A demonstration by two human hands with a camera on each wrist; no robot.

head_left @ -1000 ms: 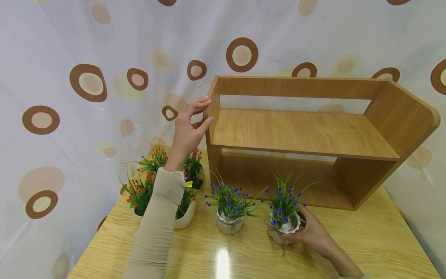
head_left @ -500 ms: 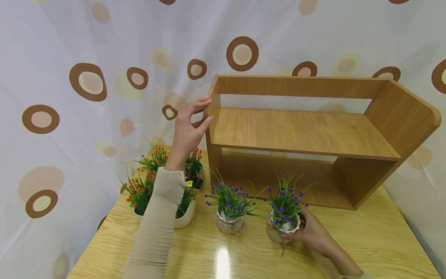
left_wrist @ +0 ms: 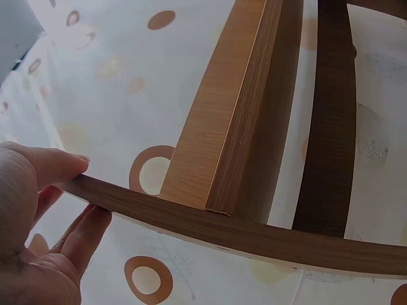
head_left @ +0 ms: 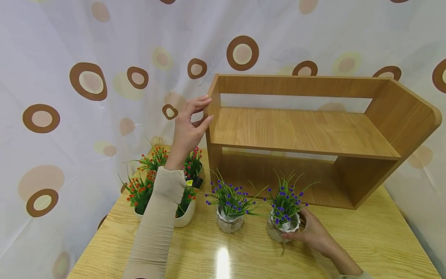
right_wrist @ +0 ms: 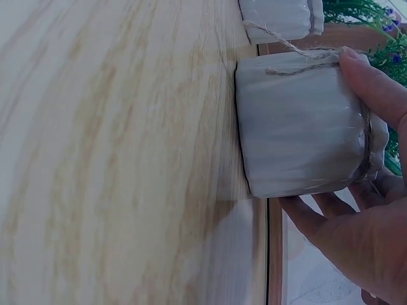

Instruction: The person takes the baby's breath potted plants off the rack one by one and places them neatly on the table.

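Observation:
My left hand (head_left: 188,128) holds the left side panel of a two-tier wooden shelf (head_left: 296,130) by its front edge. Thumb and fingers lie on opposite sides of that panel (left_wrist: 191,222) in the left wrist view. My right hand (head_left: 315,234) grips a potted plant with violet-blue flowers (head_left: 285,203) from its right side, thumb in front near the rim. Its whitish pot (right_wrist: 299,127) has a scalloped rim and a twine tie, and its base is right at the tabletop in the right wrist view. A similar potted plant (head_left: 230,207) stands to its left.
Several potted plants with red and orange flowers (head_left: 139,193) stand at the left, partly behind my left sleeve (head_left: 153,224). The shelf stands at the back of the wooden table (head_left: 258,259). A patterned white curtain (head_left: 122,38) hangs behind it.
The potted plant in my right hand has shifted very slightly to the right at its flowers. My left hand keeps its hold on the shelf panel.

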